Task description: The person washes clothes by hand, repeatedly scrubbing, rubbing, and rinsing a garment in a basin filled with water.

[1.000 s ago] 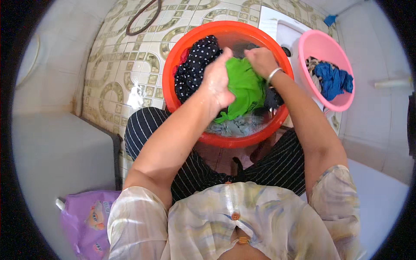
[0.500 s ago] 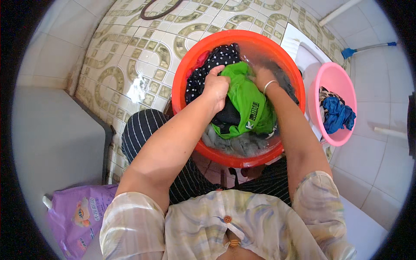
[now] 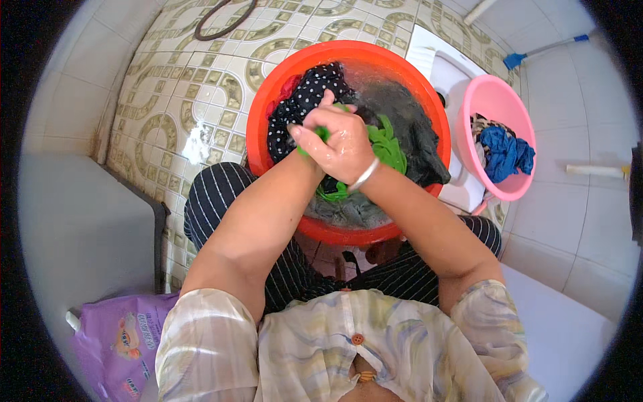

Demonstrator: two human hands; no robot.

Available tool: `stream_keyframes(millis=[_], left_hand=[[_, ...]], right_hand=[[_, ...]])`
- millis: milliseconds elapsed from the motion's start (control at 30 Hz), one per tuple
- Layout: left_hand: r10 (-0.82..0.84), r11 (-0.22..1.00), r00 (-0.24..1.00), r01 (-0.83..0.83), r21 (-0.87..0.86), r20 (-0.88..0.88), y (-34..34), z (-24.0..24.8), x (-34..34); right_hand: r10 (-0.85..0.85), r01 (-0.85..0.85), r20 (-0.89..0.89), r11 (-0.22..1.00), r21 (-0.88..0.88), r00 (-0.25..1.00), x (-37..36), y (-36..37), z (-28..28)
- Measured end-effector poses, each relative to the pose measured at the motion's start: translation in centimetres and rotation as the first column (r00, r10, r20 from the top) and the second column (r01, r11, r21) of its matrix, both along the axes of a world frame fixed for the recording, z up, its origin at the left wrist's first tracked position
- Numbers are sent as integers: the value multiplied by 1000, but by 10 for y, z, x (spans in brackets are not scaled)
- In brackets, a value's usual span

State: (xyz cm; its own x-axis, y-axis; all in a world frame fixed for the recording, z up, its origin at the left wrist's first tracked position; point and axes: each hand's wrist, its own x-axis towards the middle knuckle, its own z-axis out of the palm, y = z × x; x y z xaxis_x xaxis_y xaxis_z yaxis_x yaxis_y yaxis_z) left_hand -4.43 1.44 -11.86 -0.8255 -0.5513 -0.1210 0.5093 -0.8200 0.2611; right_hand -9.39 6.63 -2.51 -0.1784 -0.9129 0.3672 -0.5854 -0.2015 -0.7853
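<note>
My right hand (image 3: 343, 144), with a pale bracelet at the wrist, crosses over my left hand (image 3: 327, 98) above a red basin. Most of my left hand is hidden behind it. Both are closed on a bright green cloth garment (image 3: 387, 146), bunched between them and trailing into the water. Around it in the red basin (image 3: 260, 102) lie a black cloth with white dots (image 3: 315, 87), dark grey cloth (image 3: 408, 110) and lighter grey cloth (image 3: 348, 212) in cloudy water.
A pink basin (image 3: 477, 100) with blue and patterned clothes stands to the right, by a white squat toilet (image 3: 429, 47). A blue brush (image 3: 514, 61) leans at the wall. Left are a grey panel (image 3: 87, 214) and a purple bag (image 3: 114, 342). A dark hose (image 3: 218, 30) lies on the tiles.
My right hand has come out of the water and moved left over my left hand. The green garment, spread out before, is now bunched. The view has shifted slightly.
</note>
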Motion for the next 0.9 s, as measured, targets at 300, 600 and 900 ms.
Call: stream_keyframes(millis=[300,600,900], left_hand=[[-298,955,841,263,141,452,9,108,-15],[-69,967,864,180,-178,499,-10,105,15],[-161,986,850,156,52,502,22,96,-12]], right_hand=[[-256,472,-503,800,369,826,-123,35,-39],[127,-98,-48,914,394,991,-131,91,-2],[-14,-16,977,1000,18,211,-125,82,-1]])
